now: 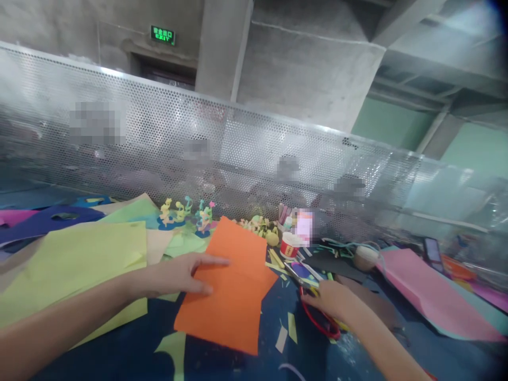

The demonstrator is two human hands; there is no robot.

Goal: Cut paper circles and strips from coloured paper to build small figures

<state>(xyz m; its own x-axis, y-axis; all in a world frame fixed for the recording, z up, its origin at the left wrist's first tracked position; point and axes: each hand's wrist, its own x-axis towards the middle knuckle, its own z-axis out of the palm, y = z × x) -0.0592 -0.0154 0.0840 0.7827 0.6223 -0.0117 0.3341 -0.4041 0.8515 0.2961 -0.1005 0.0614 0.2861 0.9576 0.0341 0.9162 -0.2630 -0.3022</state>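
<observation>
A perforated metal screen [254, 143] runs across the far side, shiny and dotted with small round holes; behind it stand bare concrete walls and a column, with a green exit sign [162, 35] high on the left. The tabletop [130, 354] is dark blue and littered with paper scraps. On the left lies a spread of flat sheets: a large yellow-green sheet [75, 264] nearest, purple, pale green and tan ones beyond it. On the right lies a long pink sheet [428, 296], smooth and slightly folded.

In the middle lies an orange sheet [234, 286], matte, roughly rectangular, with a crease across it and its far half tilted. The left hand [178, 275] rests flat on the orange sheet's left edge, fingers [214, 260] stretched out and pressing down, not clenched round anything. The right hand [333, 299] lies just right of the orange sheet, apart from it, palm down over red-handled scissors [321, 323]; the fingers touch them, but I cannot tell whether they grasp the handles.

Farther back stand small paper figures [186, 214] in yellow, green and pink on blue bases. Right of them are a small red and white cup [289, 246] and a round tan roll [365, 257], near a black sheet. A dark phone [432, 251] lies at the far right.
</observation>
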